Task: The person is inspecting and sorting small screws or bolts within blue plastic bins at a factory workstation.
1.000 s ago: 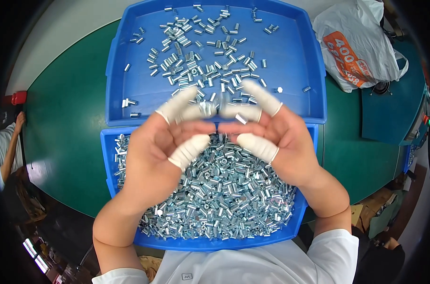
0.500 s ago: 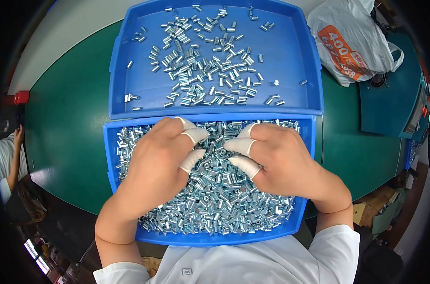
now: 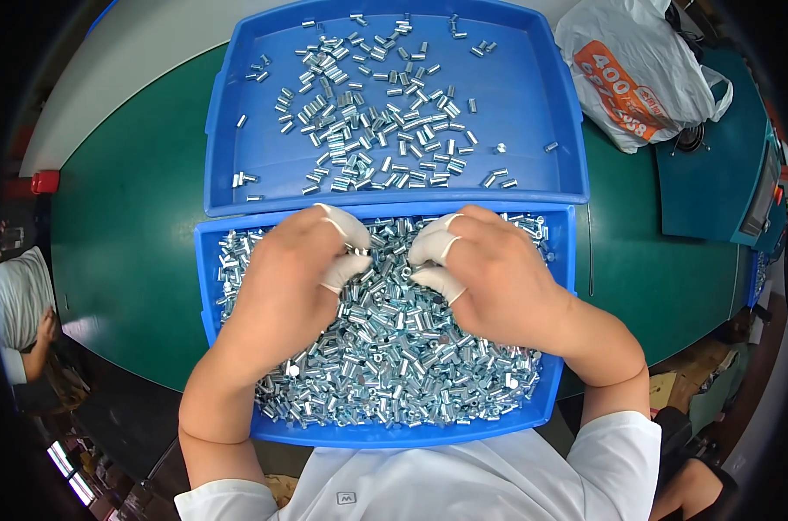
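A near blue tray (image 3: 205, 291) holds a deep pile of small shiny metal sleeves (image 3: 402, 356). My left hand (image 3: 285, 291) and my right hand (image 3: 498, 278) both press into the far part of that pile. Their fingers, capped with white finger cots, curl closed around sleeves. The fingertips of the two hands sit a little apart near the tray's far wall. A far blue tray (image 3: 533, 104) butts against the near one. It carries a thin scatter of the same sleeves (image 3: 368, 122), mostly left of its middle.
Both trays rest on a green table (image 3: 125, 217). A white plastic bag with an orange patch (image 3: 637, 69) lies at the far right, next to a teal machine top (image 3: 715, 174). Another person's arm and light sleeve (image 3: 16, 308) show at the left edge, near a red object (image 3: 45, 181).
Both hands dropped from above the far tray, fingers spread, down into the near tray's pile. Their fingers have since curled shut around sleeves.
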The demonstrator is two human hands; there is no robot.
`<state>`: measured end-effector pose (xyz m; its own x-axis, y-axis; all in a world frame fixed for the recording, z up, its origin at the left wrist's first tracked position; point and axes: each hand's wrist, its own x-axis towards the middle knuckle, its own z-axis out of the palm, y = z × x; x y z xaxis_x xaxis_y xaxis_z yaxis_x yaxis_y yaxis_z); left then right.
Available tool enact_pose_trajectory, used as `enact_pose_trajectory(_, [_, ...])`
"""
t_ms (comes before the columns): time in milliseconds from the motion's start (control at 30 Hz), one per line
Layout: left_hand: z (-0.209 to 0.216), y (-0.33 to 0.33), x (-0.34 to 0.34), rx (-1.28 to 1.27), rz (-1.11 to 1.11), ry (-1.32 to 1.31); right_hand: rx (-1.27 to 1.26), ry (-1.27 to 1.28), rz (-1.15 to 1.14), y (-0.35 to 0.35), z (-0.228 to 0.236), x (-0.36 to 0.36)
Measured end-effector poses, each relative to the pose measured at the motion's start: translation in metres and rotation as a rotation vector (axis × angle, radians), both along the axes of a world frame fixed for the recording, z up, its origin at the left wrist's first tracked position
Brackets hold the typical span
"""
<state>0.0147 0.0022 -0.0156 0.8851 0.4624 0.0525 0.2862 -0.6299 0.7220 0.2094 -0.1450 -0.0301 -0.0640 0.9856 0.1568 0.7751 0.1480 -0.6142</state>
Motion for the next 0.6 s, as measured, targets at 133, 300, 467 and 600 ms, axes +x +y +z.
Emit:
enact_pose_trajectory(133, [0.011, 0.006, -0.005, 0.011, 0.156, -0.101, 0.045, 0.232, -0.086, 0.002, 0.004, 0.000])
enact_pose_trajectory(300, [-0.002, 0.006, -0.007, 0.262, 0.042, 0.098, -0.033, 0.337, -0.101, 0.001, 0.004, 0.001])
enact_pose_trajectory(467, [0.000, -0.005, -0.002, 0.377, 0.042, 0.201, -0.126, 0.437, -0.135, 0.005, 0.004, 0.000])
enact_pose_trajectory(600, [-0.005, -0.003, -0.001, 0.397, 0.016, 0.146, -0.137, 0.274, -0.135, 0.003, -0.003, -0.005])
